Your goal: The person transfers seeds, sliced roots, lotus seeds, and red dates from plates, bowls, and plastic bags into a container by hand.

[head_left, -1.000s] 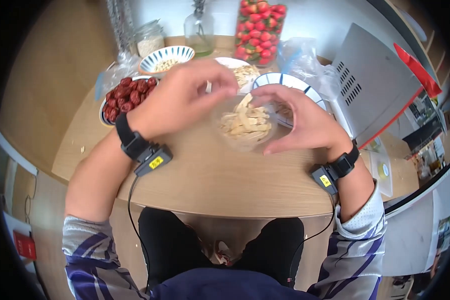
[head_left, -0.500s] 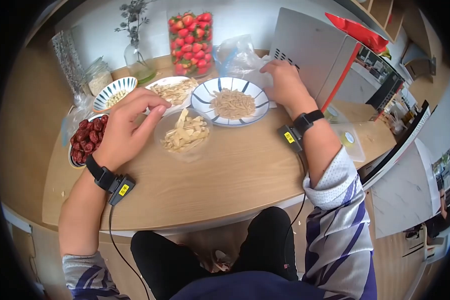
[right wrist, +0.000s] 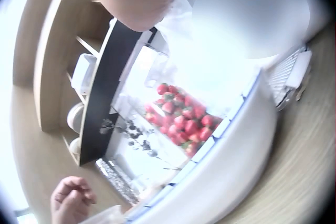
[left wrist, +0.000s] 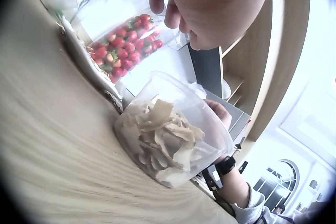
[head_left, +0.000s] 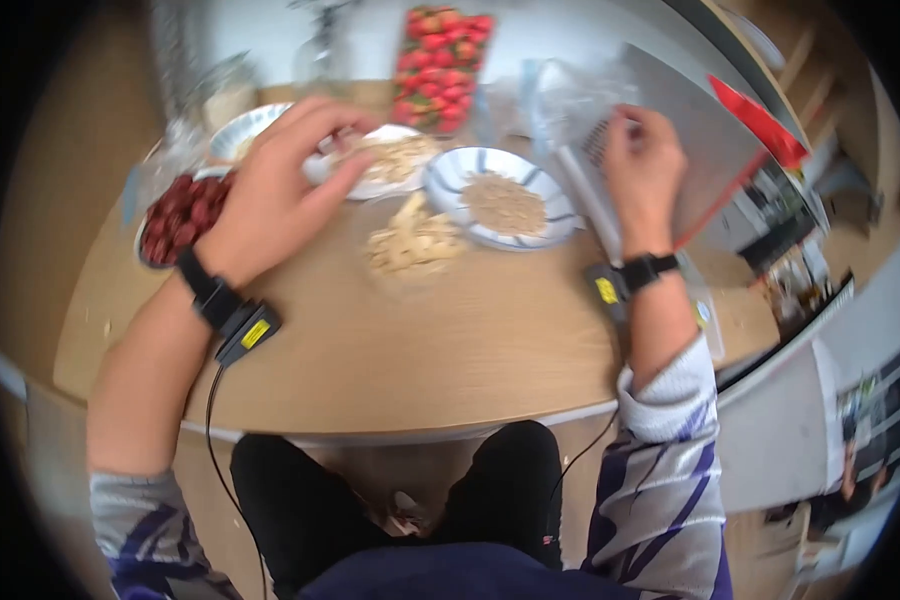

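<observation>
Our left hand [head_left: 280,190] hangs in the air at the upper left of the head view, fingers loosely bent and thumb apart from them, with nothing visible in its grasp. The clear container [left wrist: 214,127] of pale slices [head_left: 415,240] sits on the wooden table [head_left: 420,370] near the middle of the frame, just beside that hand. Our right hand [head_left: 650,170] is at the upper right, in front of the grey appliance [head_left: 705,130] and near the crumpled plastic bag [head_left: 580,90], its fingers bent. A pale rounded thing [right wrist: 252,19] shows near it in the right wrist view; we cannot tell whether we grip it.

The blue-striped plate [head_left: 450,190] of tan pieces [head_left: 505,203] lies right of the container, and the white plate [head_left: 375,190] is behind it. Dark red dates [head_left: 180,215] fill a bowl at the left; strawberries [head_left: 440,75] stand at the top.
</observation>
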Available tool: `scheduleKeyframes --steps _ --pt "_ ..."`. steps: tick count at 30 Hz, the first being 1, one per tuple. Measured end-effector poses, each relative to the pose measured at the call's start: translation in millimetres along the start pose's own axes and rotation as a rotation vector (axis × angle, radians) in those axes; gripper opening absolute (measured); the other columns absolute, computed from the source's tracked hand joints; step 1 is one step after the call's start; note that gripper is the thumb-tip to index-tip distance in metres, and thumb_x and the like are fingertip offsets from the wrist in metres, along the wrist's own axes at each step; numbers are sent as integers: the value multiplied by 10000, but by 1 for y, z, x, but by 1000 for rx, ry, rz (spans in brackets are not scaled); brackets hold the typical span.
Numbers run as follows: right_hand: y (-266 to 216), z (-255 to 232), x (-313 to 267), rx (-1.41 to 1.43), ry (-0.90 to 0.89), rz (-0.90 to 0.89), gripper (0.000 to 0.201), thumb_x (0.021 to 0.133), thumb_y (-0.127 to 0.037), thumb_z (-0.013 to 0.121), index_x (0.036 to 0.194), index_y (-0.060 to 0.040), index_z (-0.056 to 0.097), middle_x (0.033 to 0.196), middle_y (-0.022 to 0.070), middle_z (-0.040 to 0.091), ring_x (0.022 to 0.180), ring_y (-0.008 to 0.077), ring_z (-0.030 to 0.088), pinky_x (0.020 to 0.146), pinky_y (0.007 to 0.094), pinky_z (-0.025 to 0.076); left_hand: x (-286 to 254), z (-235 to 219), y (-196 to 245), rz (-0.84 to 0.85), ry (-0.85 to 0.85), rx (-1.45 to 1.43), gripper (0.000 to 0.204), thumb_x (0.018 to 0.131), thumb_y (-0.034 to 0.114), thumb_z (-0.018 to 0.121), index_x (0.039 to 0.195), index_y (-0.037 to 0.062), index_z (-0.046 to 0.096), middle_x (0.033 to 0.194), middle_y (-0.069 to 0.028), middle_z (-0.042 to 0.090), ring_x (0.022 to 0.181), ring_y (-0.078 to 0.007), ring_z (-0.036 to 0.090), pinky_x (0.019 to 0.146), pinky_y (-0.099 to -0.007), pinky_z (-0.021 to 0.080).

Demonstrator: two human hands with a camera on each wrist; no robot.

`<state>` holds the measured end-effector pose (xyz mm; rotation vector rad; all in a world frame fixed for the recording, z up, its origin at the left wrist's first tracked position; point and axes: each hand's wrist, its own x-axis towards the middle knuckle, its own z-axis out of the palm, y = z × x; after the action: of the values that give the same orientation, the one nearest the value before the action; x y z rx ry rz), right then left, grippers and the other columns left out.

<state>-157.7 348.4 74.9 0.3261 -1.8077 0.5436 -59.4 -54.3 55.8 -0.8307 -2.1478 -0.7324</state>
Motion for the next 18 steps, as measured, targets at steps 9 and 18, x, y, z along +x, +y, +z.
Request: scheduleKeyframes --steps 9,18 --pt "-94 7 -29 653 -360 -69 102 1063 6 819 1165 11 813 1168 65 798 946 86 672 877 253 545 0 7 -7 -267 37 -752 471 1218 369 674 1523 15 610 1348 -83 738 1266 -146 698 1096 -358 576" --pt "-108 10 -35 633 -434 -148 372 1006 -97 887 1337 9 753 1291 93 776 1120 150 687 977 323 537 6 2 -15 -295 331 -575 292 1092 178 786 1306 14 674 1005 -47 787 889 -135 742 786 -337 606"
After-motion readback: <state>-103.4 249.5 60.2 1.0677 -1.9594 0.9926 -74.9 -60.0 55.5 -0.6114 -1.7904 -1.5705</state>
